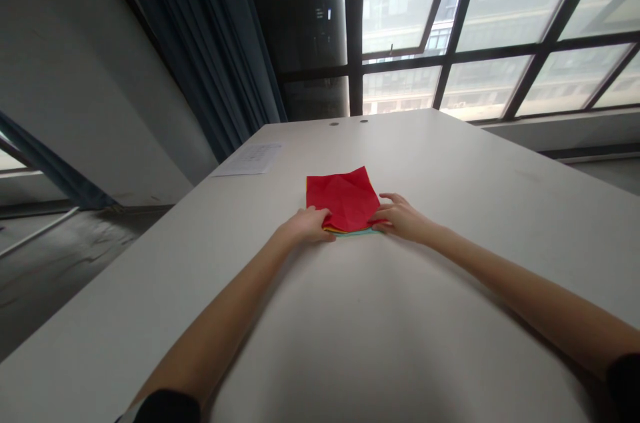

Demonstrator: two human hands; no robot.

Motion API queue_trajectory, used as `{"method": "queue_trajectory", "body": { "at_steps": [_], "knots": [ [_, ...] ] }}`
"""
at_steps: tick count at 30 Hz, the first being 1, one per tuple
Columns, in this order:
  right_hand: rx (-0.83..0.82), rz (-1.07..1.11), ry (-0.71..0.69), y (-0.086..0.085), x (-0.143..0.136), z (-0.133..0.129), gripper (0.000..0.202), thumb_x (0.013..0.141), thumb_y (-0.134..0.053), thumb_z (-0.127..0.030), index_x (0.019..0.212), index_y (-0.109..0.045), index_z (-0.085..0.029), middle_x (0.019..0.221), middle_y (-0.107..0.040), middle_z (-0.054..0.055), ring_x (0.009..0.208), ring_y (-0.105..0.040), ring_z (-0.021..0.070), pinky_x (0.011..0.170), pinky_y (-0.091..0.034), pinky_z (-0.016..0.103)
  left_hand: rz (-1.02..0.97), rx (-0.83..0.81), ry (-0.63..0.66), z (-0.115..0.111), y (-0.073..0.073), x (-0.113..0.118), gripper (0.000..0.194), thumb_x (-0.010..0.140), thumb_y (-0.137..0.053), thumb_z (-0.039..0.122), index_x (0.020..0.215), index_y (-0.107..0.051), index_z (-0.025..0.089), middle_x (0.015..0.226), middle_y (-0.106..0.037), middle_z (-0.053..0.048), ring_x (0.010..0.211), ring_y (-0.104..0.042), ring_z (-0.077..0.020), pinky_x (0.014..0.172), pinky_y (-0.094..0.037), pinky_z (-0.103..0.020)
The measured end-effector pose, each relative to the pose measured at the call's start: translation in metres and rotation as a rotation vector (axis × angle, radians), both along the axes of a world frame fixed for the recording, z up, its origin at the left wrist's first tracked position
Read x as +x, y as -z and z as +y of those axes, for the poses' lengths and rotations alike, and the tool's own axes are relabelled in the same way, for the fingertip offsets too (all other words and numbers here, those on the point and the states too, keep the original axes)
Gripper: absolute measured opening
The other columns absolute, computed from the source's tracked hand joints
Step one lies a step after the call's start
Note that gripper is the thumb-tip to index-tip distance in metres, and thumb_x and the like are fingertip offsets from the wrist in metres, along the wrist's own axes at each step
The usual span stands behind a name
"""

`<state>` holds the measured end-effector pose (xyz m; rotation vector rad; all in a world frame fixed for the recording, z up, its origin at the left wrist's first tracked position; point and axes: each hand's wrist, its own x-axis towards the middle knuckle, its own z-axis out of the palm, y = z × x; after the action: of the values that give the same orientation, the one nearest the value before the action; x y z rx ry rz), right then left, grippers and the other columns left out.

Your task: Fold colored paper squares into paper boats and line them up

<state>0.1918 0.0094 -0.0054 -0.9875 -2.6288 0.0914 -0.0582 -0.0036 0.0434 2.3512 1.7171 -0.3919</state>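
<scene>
A small stack of coloured paper sheets (343, 196) lies on the white table, a creased red sheet on top. Yellow and pale green edges show beneath it along the near side. At the near left corner, my left hand (309, 223) grips the stack, thumb over the red sheet and fingers at the lower edge. My right hand (400, 218) pinches the near right corner, its index finger lifted slightly away from the paper. The near part of the red sheet bulges up a little between both hands. Fingertips under the paper are hidden.
A printed white sheet (249, 159) lies at the table's left edge. Two round cable holes sit near the far edge of the white table (450, 176). Beyond stand a blue curtain (210, 43) and dark-framed windows (400, 9).
</scene>
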Motion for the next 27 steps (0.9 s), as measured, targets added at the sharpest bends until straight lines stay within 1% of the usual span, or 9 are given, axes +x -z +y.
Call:
{"method": "queue_trajectory", "body": {
  "at_steps": [2,5,7,10,13,16,20,23,27],
  "knots": [
    [0.045,-0.014,0.001,0.001,0.000,-0.001,0.021,0.084,-0.053,-0.035,0.097,-0.068,-0.029,0.100,-0.068,0.004,0.118,-0.043,0.0284,0.101,-0.023,0.053,0.071,0.078,-0.006,-0.004,-0.001,0.003,0.060,0.066,-0.054,0.060,0.115,-0.054,0.025,0.117,-0.052,-0.014,0.109,-0.046,-0.0343,0.085,-0.040,-0.045],
    [0.006,-0.038,-0.086,-0.004,-0.002,-0.005,0.025,0.085,-0.051,-0.037,0.096,-0.069,-0.024,0.095,-0.068,0.008,0.111,-0.049,0.0255,0.098,-0.032,0.043,0.157,0.186,0.070,-0.009,-0.002,0.007,0.049,0.070,-0.052,0.057,0.102,-0.061,0.022,0.115,-0.054,-0.014,0.112,-0.042,-0.0353,0.090,-0.034,-0.050],
    [-0.078,-0.061,-0.114,-0.011,-0.004,-0.008,0.031,0.087,-0.047,-0.040,0.096,-0.068,-0.021,0.090,-0.066,0.008,0.096,-0.057,0.0215,0.086,-0.041,0.034,0.148,0.151,0.129,-0.010,-0.003,0.006,0.047,0.071,-0.051,0.057,0.097,-0.063,0.019,0.107,-0.059,-0.013,0.105,-0.049,-0.0312,0.090,-0.035,-0.046],
    [-0.173,-0.139,-0.050,-0.022,-0.010,-0.009,0.041,0.092,-0.033,-0.041,0.087,-0.067,-0.019,0.083,-0.064,0.007,0.074,-0.059,0.0171,0.070,-0.044,0.029,0.049,-0.020,0.126,-0.005,-0.007,0.002,0.060,0.069,-0.043,0.071,0.090,-0.063,0.018,0.092,-0.065,-0.011,0.083,-0.059,-0.0251,0.075,-0.044,-0.035],
    [-0.125,-0.209,-0.003,-0.028,-0.024,-0.001,0.038,0.092,-0.032,-0.035,0.083,-0.065,-0.018,0.094,-0.062,0.009,0.076,-0.060,0.0173,0.071,-0.043,0.029,-0.022,-0.046,0.052,0.009,-0.007,0.003,0.069,0.074,-0.026,0.074,0.083,-0.064,0.017,0.084,-0.067,-0.012,0.075,-0.061,-0.0241,0.065,-0.045,-0.031],
    [-0.083,-0.252,0.118,-0.024,-0.042,0.012,0.028,0.091,-0.036,-0.029,0.096,-0.060,-0.016,0.103,-0.059,0.011,0.086,-0.060,0.0200,0.074,-0.043,0.029,-0.033,0.044,-0.030,0.028,0.000,0.014,0.065,0.084,-0.020,0.062,0.090,-0.065,0.015,0.091,-0.067,-0.015,0.084,-0.063,-0.0259,0.071,-0.047,-0.033],
    [-0.059,-0.250,0.190,-0.012,-0.061,0.022,0.032,0.091,-0.035,-0.032,0.107,-0.052,-0.011,0.107,-0.056,0.017,0.091,-0.058,0.0241,0.077,-0.043,0.032,0.036,0.138,-0.206,0.051,0.015,0.033,0.045,0.085,-0.035,0.042,0.102,-0.063,0.011,0.108,-0.062,-0.020,0.100,-0.059,-0.0311,0.078,-0.047,-0.038],
    [-0.011,-0.221,0.236,-0.001,-0.064,0.021,0.037,0.092,-0.030,-0.035,0.110,-0.050,-0.010,0.111,-0.053,0.019,0.101,-0.052,0.0282,0.086,-0.040,0.039,0.003,0.238,-0.206,0.061,0.025,0.043,0.042,0.087,-0.032,0.029,0.112,-0.057,0.009,0.115,-0.058,-0.022,0.108,-0.055,-0.0297,0.085,-0.045,-0.040],
    [0.007,-0.131,0.268,0.013,-0.061,0.019,0.038,0.091,-0.029,-0.035,0.113,-0.050,-0.011,0.118,-0.053,0.016,0.107,-0.048,0.0273,0.092,-0.036,0.040,-0.084,0.339,-0.110,0.067,0.041,0.045,0.046,0.090,-0.025,0.032,0.132,-0.039,0.018,0.139,-0.038,-0.013,0.128,-0.034,-0.0243,0.101,-0.032,-0.041]
  ]
}}
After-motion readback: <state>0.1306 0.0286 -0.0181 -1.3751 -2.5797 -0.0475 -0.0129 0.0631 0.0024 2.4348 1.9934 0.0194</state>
